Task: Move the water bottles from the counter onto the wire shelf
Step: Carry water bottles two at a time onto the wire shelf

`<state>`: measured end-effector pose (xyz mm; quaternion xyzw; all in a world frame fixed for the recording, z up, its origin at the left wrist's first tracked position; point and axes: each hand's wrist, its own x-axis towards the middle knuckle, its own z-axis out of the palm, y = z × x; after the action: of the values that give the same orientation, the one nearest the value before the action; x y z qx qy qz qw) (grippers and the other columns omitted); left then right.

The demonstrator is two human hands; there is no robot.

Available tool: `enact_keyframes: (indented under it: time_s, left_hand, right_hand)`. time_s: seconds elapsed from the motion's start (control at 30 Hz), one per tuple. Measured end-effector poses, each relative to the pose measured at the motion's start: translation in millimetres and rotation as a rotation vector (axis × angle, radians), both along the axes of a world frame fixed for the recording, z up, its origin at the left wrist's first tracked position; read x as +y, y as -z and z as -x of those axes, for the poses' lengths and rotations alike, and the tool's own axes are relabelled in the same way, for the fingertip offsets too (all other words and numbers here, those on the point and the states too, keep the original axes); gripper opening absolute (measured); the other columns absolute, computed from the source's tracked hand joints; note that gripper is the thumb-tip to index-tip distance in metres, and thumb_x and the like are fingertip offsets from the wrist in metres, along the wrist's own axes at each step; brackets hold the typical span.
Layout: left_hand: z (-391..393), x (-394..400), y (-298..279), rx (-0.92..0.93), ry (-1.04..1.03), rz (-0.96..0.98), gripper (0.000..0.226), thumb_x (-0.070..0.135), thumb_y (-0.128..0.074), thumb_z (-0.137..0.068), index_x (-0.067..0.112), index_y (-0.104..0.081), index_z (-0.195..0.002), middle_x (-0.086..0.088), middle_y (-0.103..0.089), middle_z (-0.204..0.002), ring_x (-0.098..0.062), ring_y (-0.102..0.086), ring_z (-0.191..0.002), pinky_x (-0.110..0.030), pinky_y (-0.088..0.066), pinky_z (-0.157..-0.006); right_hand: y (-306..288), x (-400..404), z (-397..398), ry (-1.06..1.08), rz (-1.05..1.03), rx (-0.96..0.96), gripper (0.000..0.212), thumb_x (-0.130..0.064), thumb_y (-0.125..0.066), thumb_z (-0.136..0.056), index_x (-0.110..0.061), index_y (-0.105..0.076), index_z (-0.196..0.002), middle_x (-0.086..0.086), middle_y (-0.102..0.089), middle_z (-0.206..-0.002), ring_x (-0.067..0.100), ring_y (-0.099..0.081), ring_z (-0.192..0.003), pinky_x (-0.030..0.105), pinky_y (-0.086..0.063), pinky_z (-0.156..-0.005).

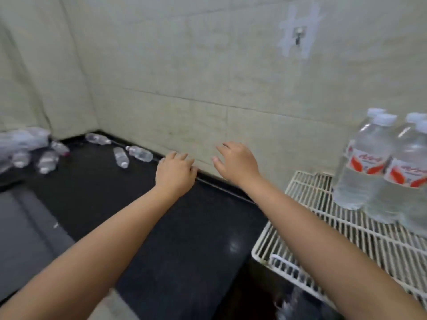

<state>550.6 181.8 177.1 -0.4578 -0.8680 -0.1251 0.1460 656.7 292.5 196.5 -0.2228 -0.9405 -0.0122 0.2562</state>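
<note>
Both bare arms reach out over the black polished stone counter (184, 227) toward the pale tiled wall (208, 77). The left hand (176, 173) is palm down with its fingers loosely curled near the counter's back edge, holding nothing. The right hand (235, 161) is beside it, fingers spread and relaxed, also empty. The small clear plastic water bottles lying on their sides (120, 155) are scattered farther left along the back of the counter, well apart from both hands, with the nearest one just left of the left hand's fingertips. More of them sit blurred in the far left corner (34, 148). On the right, a white wire shelf (312, 227) sits beside the counter, and four upright clear bottles with red-and-white labels (379, 169) stand together at its far end, near the right forearm but not touching it.
</note>
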Motion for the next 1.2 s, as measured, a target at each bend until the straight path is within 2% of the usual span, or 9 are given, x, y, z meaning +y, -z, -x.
enact_keyframes:
  time_s: [0.13, 0.27, 0.37, 0.6, 0.7, 0.93, 1.2]
  left_hand:
    - [81, -90, 21, -0.068, -0.180, -0.001, 0.038, 0.028, -0.039, -0.096, 0.013, -0.051, -0.129, -0.006, -0.044, -0.143, -0.032, -0.035, -0.133, -0.043, -0.037, -0.105]
    - [160, -172, 39, -0.095, -0.295, 0.052, 0.046, 0.030, -0.037, -0.097, 0.019, -0.034, -0.141, -0.004, -0.026, -0.154, -0.032, -0.019, -0.142, -0.046, -0.025, -0.113]
    - [212, -226, 54, -0.112, -0.353, 0.140, 0.048, 0.031, -0.035, -0.098, 0.020, -0.026, -0.144, -0.004, -0.020, -0.156, -0.032, -0.014, -0.144, -0.045, -0.023, -0.114]
    - [324, -296, 89, -0.195, -0.428, 0.216, 0.047, 0.031, -0.032, -0.099, 0.021, -0.025, -0.144, -0.002, -0.019, -0.156, -0.031, -0.012, -0.144, -0.041, -0.019, -0.115]
    - [374, -297, 105, -0.233, -0.405, 0.231, 0.046, 0.031, -0.031, -0.099, 0.021, -0.026, -0.144, -0.002, -0.020, -0.156, -0.031, -0.012, -0.144, -0.041, -0.020, -0.115]
    - [509, -253, 135, -0.251, -0.318, 0.256, 0.046, 0.032, -0.031, -0.099, 0.023, -0.026, -0.144, 0.001, -0.020, -0.156, -0.028, -0.010, -0.145, -0.040, -0.017, -0.116]
    - [662, -188, 146, -0.183, -0.107, 0.386, 0.047, 0.032, -0.030, -0.099, 0.024, -0.024, -0.145, 0.001, -0.018, -0.157, -0.027, -0.006, -0.146, -0.039, -0.016, -0.118]
  right_hand:
    - [27, -67, 106, -0.146, 0.045, -0.029, 0.037, -0.029, -0.048, -0.092, -0.001, -0.058, -0.113, 0.019, -0.060, -0.118, 0.033, -0.050, -0.114, 0.038, -0.035, -0.097]
    - [56, -142, 204, -0.173, 0.061, -0.092, 0.046, -0.034, -0.042, -0.094, -0.008, -0.045, -0.132, 0.012, -0.049, -0.136, 0.030, -0.040, -0.127, 0.040, -0.028, -0.106]
    - [77, -194, 269, -0.189, 0.105, -0.127, 0.051, -0.036, -0.041, -0.095, -0.011, -0.036, -0.139, 0.012, -0.037, -0.147, 0.029, -0.030, -0.137, 0.042, -0.020, -0.113]
    - [131, -258, 384, -0.219, 0.205, -0.240, 0.051, -0.035, -0.043, -0.094, -0.013, -0.035, -0.140, 0.012, -0.033, -0.150, 0.029, -0.024, -0.141, 0.042, -0.018, -0.115]
    - [149, -249, 426, -0.181, 0.250, -0.280, 0.050, -0.034, -0.043, -0.095, -0.013, -0.037, -0.139, 0.011, -0.035, -0.148, 0.028, -0.026, -0.140, 0.041, -0.020, -0.114]
    - [186, -161, 536, 0.041, 0.407, -0.191, 0.044, -0.027, -0.046, -0.094, -0.007, -0.047, -0.133, 0.014, -0.045, -0.142, 0.028, -0.037, -0.134, 0.036, -0.029, -0.110]
    - [203, -78, 670, 0.239, 0.558, -0.214, 0.038, -0.026, -0.048, -0.092, 0.000, -0.056, -0.119, 0.019, -0.060, -0.118, 0.035, -0.053, -0.111, 0.041, -0.045, -0.088]
